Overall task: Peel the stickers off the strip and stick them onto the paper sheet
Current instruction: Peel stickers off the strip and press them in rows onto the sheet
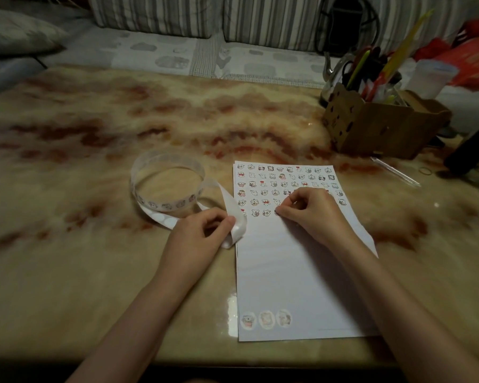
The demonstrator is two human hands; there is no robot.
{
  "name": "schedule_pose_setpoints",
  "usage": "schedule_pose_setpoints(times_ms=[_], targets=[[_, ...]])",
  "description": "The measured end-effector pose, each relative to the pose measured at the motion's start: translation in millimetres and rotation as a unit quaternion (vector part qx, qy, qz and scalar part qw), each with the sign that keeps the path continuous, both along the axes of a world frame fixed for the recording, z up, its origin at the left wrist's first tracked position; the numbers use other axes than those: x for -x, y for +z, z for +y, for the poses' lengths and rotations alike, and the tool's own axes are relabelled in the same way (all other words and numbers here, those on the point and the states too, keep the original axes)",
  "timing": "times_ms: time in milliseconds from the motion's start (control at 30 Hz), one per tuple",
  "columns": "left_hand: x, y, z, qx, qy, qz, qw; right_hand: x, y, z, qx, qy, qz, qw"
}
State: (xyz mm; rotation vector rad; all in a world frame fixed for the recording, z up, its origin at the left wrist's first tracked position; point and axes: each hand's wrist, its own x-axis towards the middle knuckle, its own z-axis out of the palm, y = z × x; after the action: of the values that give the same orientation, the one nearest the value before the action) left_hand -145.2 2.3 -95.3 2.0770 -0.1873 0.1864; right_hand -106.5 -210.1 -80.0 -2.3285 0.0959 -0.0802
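A white paper sheet [282,272] lies on the table, its upper part covered with several rows of small cartoon stickers and three round ones near its bottom left corner. A coiled sticker strip [166,186] lies to the left of the sheet, its loose end running toward me. My left hand [202,233] pinches that loose end [237,228] at the sheet's left edge. My right hand [313,214] rests on the sheet with curled fingers, its fingertips pressing a sticker [277,213] at the end of the lowest sticker row.
A brown cardboard box [376,125] holding pens and scissors stands at the back right of the marbled table [94,150]. A clear pen [396,171] and a rubber band [425,170] lie near it. A dark object sits at the right edge. A striped sofa lies beyond.
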Motion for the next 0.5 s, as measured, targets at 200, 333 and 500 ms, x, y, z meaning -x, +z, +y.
schedule_pose_setpoints(times_ms=[200,333,500], targets=[[-0.3,-0.2,-0.2,-0.003,0.003,0.001,1.000,-0.6,-3.4,-0.1,0.006,-0.008,-0.011,1.000],[0.1,-0.6,0.1,-0.001,0.003,0.002,1.000,-2.3,-6.2,-3.9,0.006,-0.017,-0.025,1.000],[0.0,-0.3,-0.1,-0.002,0.006,0.005,1.000,-0.8,-5.8,-3.8,-0.017,-0.006,-0.006,1.000]])
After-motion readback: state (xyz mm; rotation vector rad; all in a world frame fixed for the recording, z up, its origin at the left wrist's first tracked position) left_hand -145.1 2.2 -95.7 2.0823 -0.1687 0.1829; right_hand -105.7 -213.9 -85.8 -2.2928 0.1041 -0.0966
